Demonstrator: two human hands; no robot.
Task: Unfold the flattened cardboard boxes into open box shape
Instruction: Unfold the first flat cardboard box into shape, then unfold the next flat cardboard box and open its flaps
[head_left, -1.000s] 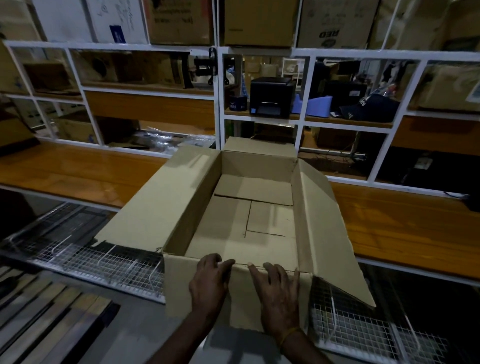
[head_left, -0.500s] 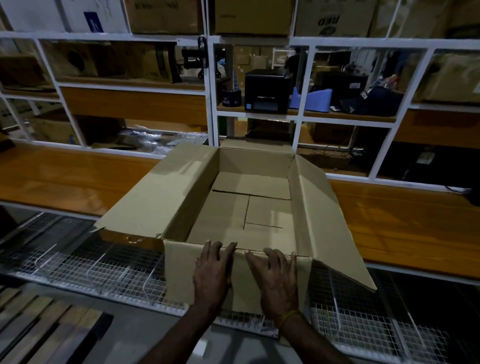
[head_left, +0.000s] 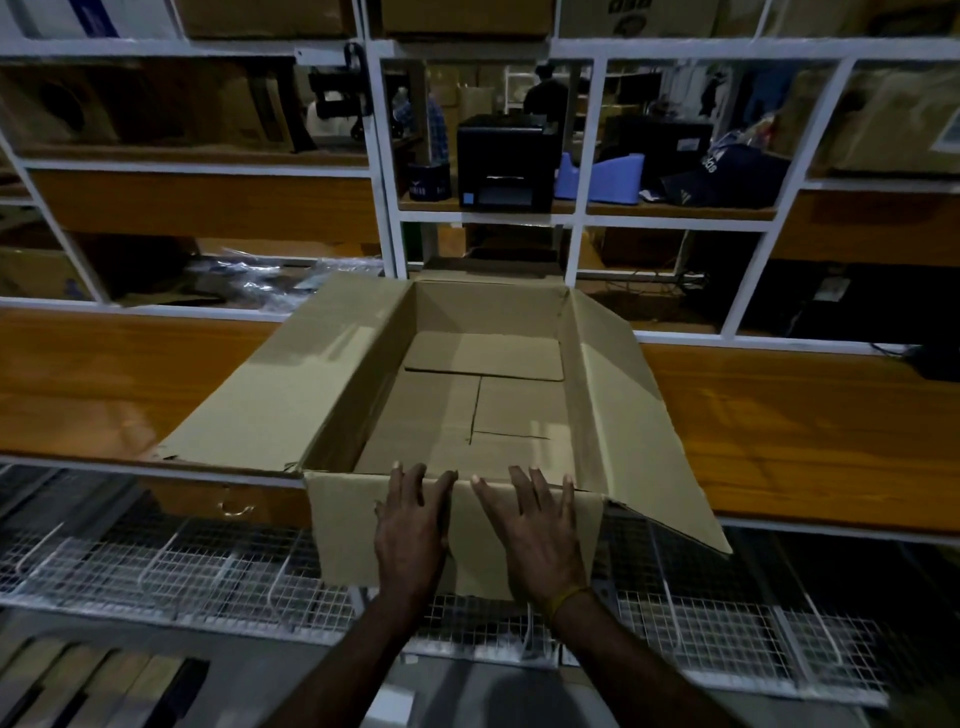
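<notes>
Hands, left (head_left: 413, 538) and right (head_left: 540, 535), lie palm-down with straight fingers on the cardboard box's (head_left: 483, 395) near flap.

This is a warehouse packing station or stockroom. A white metal shelving frame (head_left: 387, 156) spans the view from 9 to 3 o'clock, its top level at 12 o'clock stacked with closed cardboard cartons (head_left: 467, 15). On a shelf at 12 o'clock stand a black label printer (head_left: 506, 161) and a blue tape dispenser (head_left: 597, 179), with a dark cap (head_left: 727, 174) at 1 o'clock. A long wooden surface (head_left: 805, 415) runs from 9 to 3 o'clock, with white wire mesh racks (head_left: 156, 571) below it from 7 to 5 o'clock. An opened cardboard box (head_left: 337, 374) sits on the surface at centre.
</notes>
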